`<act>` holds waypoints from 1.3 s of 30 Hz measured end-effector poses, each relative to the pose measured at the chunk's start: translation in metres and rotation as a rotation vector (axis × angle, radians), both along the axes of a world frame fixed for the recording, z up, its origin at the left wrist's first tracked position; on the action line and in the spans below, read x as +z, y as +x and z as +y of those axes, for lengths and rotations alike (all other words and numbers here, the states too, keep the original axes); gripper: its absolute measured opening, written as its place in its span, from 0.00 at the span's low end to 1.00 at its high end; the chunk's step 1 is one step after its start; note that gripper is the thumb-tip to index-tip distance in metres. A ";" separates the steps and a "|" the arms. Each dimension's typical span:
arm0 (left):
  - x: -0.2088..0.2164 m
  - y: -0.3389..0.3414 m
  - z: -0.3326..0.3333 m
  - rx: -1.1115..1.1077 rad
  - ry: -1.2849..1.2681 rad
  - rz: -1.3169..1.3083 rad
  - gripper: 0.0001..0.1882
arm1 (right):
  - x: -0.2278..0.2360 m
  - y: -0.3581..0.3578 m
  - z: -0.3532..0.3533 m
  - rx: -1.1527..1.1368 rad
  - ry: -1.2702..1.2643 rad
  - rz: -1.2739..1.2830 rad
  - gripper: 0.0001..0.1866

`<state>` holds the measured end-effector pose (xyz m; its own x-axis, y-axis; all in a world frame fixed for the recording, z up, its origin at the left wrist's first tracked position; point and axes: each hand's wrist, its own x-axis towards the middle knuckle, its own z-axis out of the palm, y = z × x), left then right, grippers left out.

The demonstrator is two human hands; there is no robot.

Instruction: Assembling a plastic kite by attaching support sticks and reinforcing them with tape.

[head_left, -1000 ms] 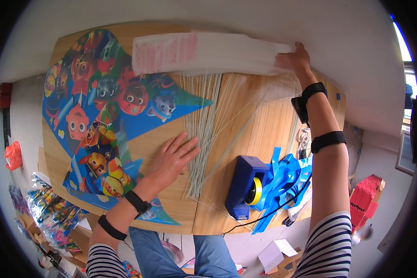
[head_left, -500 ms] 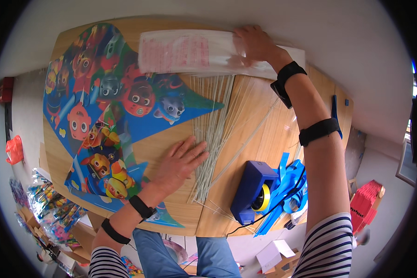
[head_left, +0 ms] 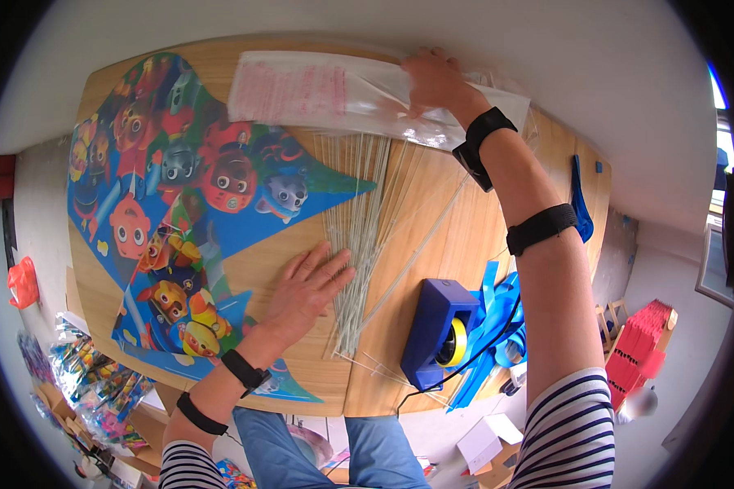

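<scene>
Left fingers splay, empty, against slim pale rods; right fingers bend over a glossy plastic sleeve, grip unclear.

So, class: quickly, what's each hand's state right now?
Left hand: open, at the thin sticks.
Right hand: on the plastic packet; whether gripping cannot be told.

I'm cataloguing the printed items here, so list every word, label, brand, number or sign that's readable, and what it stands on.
No text reads clearly enough to quote.
White package under the right hand: red print, too blurred to read.
Colourful printed sheet: cartoon figures, no readable words.
Red stack at the right: dark marks, too small to make out.
</scene>
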<state>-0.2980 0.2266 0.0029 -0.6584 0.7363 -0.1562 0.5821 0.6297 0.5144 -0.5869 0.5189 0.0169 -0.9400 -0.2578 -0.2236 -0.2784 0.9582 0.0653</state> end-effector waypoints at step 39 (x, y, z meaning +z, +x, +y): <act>0.018 -0.005 0.009 0.017 -0.005 -0.077 0.46 | 0.002 0.088 0.161 -0.250 0.028 0.557 0.07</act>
<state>-0.3033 0.2359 0.0212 -0.6566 0.7242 -0.2108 0.5301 0.6419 0.5540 -0.4984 0.6794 0.0189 -0.9486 -0.0156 0.3160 0.0379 0.9860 0.1622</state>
